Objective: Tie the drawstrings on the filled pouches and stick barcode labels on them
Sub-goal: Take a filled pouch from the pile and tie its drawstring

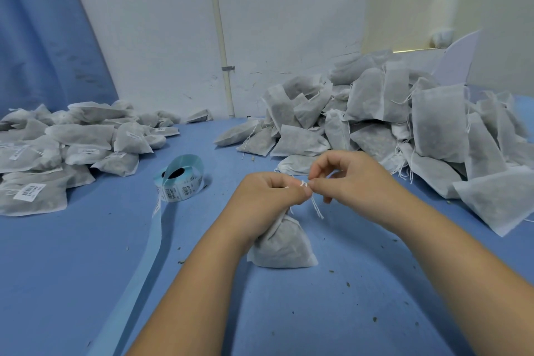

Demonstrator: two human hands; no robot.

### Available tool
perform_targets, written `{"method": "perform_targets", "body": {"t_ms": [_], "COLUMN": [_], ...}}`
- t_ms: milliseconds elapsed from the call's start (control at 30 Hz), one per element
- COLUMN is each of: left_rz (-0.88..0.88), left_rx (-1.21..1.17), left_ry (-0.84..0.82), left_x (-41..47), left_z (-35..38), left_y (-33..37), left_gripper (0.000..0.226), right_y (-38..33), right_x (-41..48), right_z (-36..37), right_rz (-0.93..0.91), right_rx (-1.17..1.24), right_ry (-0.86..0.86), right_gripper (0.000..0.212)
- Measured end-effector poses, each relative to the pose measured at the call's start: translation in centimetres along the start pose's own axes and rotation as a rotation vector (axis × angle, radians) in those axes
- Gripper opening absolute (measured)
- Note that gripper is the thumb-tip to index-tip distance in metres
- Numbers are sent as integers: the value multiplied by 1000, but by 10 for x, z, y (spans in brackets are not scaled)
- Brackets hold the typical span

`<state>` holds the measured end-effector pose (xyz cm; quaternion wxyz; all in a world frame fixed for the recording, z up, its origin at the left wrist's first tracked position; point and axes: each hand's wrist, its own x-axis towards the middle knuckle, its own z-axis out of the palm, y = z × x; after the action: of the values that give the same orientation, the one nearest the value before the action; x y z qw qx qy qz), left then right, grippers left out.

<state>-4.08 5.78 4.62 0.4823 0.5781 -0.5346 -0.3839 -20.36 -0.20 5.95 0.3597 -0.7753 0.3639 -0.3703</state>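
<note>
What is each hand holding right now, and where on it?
The left hand grips the pouch at its gathered neck; the right hand pinches the drawstring just above that neck.

Pouch [284, 246] upright on the blue table [86, 254]
Left hand [268, 196] and right hand [346, 179] both pinch its drawstring [316, 208], label roll [180, 179] off to the left.

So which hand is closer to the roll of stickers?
Left. The left hand grips the pouch by its neck, just right of the sticker roll; the right hand pinches the string farther right.
</note>
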Motion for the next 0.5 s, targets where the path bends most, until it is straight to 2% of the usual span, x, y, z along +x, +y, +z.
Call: {"method": "perform_targets", "body": {"t_ms": [100, 200, 367, 500], "left_rz": [14, 11, 20, 51], "left_rx": [19, 80, 185, 189], "left_ry": [30, 65, 110, 104], "left_x": [0, 0, 1, 1], "left_z": [1, 2, 6, 8], "left_y": [0, 0, -1, 0], "left_gripper": [14, 15, 8, 7], "right_y": [-1, -1, -1, 0], "right_x": [-2, -3, -3, -2], "right_z": [-3, -4, 3, 4], "right_rz": [-12, 22, 14, 21], "right_rx": [-84, -57, -122, -177], "right_ry": [-34, -60, -5, 45], "right_gripper": [15, 16, 13, 19]}}
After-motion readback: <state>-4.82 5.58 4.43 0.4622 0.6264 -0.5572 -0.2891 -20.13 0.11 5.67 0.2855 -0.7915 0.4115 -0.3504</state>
